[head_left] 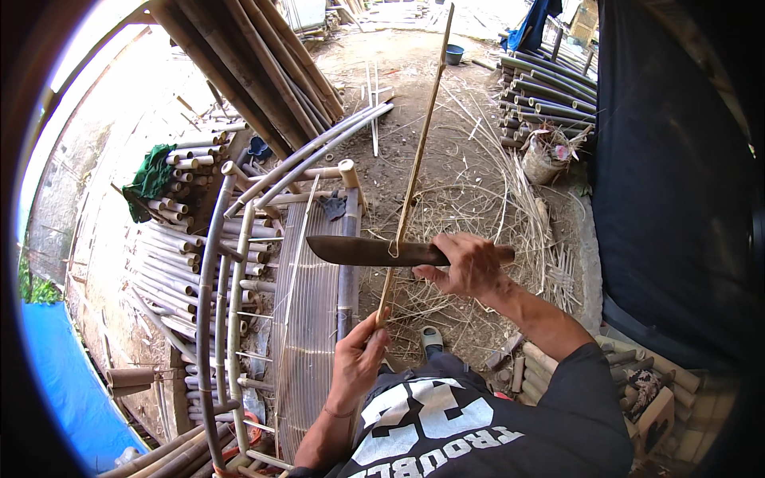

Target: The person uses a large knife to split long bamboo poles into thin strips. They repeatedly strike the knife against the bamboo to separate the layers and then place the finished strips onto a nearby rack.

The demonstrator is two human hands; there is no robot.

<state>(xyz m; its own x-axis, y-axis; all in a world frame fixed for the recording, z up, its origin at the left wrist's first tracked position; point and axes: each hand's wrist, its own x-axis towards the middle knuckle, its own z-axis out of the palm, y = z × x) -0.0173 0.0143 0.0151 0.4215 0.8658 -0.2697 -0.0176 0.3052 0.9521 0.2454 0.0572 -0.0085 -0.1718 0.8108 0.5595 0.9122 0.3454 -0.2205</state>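
My left hand (360,356) is closed around the lower end of a long, thin bamboo strip (421,155), which slants up and away toward the top of the view. In my right hand (468,267) is the dark handle of a machete (343,250), its broad blade pointing left. The blade crosses the strip a little above my left hand. A thin curled shaving (394,248) shows where the two meet. To the left of my hands stands a bamboo bench (307,319) with a slatted seat and a curved pole frame.
Stacked bamboo poles lie at left (171,263) and at far right (550,92). Thick poles (247,64) lean at upper left. Shavings (470,207) litter the dirt ground. A filled sack (546,159) stands near a black sheet (677,199). Cut bamboo pieces (534,370) lie by my right side.
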